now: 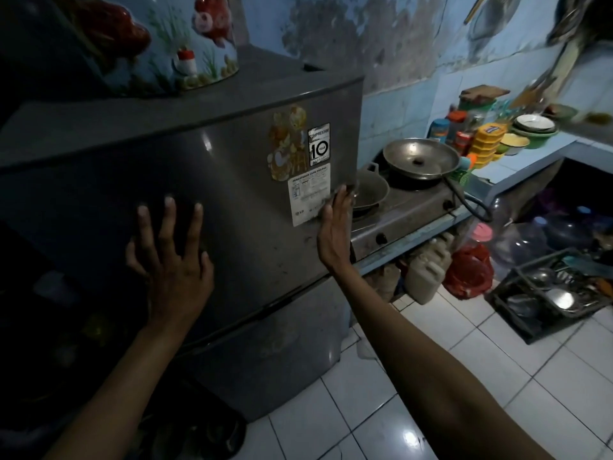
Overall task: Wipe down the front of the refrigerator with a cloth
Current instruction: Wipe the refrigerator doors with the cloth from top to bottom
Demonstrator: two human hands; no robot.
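Observation:
A grey two-door refrigerator (238,207) fills the left and middle of the head view, with stickers (308,180) near the upper door's right edge. My left hand (172,257) lies flat on the upper door, fingers spread and straight. My right hand (335,227) is at the door's right edge beside the white label, fingers straight along the edge. No cloth shows in either hand.
A fish-patterned container (185,44) stands on top of the fridge. Right of it a gas stove (408,210) carries a wok and a steel pan (421,157). A blue counter (530,147) holds bowls and jars. A dish crate (547,293), bottles and a jerrycan sit on the white tiled floor.

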